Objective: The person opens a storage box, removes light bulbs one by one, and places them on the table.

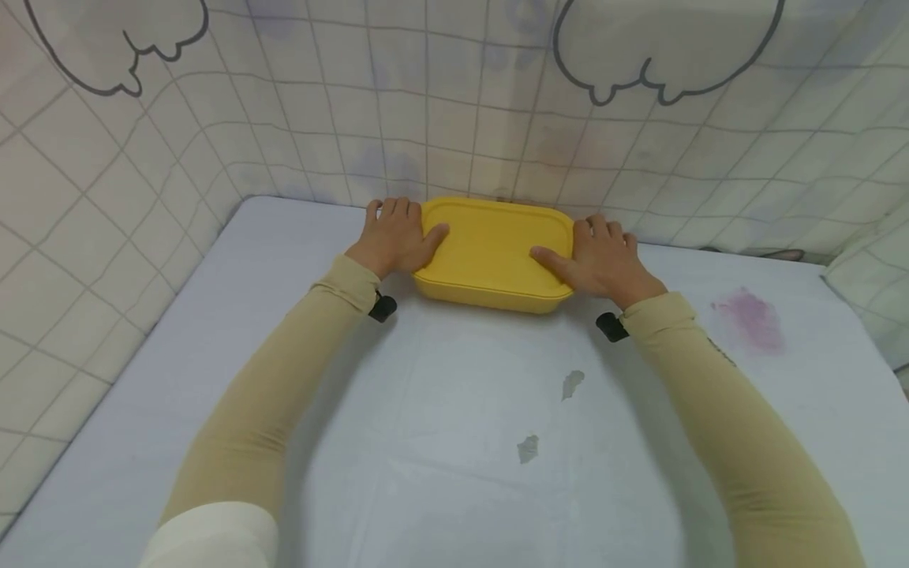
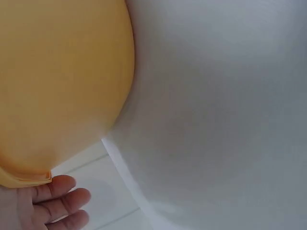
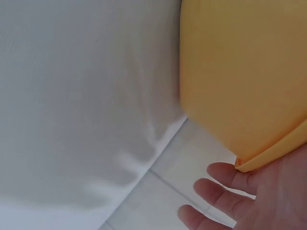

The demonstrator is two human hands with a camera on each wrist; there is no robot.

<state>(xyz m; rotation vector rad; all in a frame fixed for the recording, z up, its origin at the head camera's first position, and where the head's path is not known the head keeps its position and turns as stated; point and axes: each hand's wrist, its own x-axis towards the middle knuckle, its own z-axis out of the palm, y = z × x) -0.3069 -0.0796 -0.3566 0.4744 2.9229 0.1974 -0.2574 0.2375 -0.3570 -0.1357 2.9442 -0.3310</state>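
A yellow lidded box (image 1: pixel 490 246), a rounded rectangle like a food container, is at the far edge of the table between both hands. My left hand (image 1: pixel 399 239) holds its left end, thumb on top of the lid. At the right end my right hand (image 1: pixel 602 259) grips it the same way, thumb also over the lid. In the left wrist view, fingers (image 2: pixel 62 203) extend past the box's rim (image 2: pixel 29 181). The right wrist view likewise shows fingers (image 3: pixel 223 196) beside and under the rim (image 3: pixel 273 153). What the box contains is hidden.
A white cloth covers the table (image 1: pixel 440 473), with two grey patches (image 1: pixel 528 449) and a pink stain (image 1: pixel 754 319) on the right. Behind it hangs a white grid-patterned curtain (image 1: pixel 454 102), close to the far table edge. Another curtain side (image 1: pixel 78 237) borders the left.
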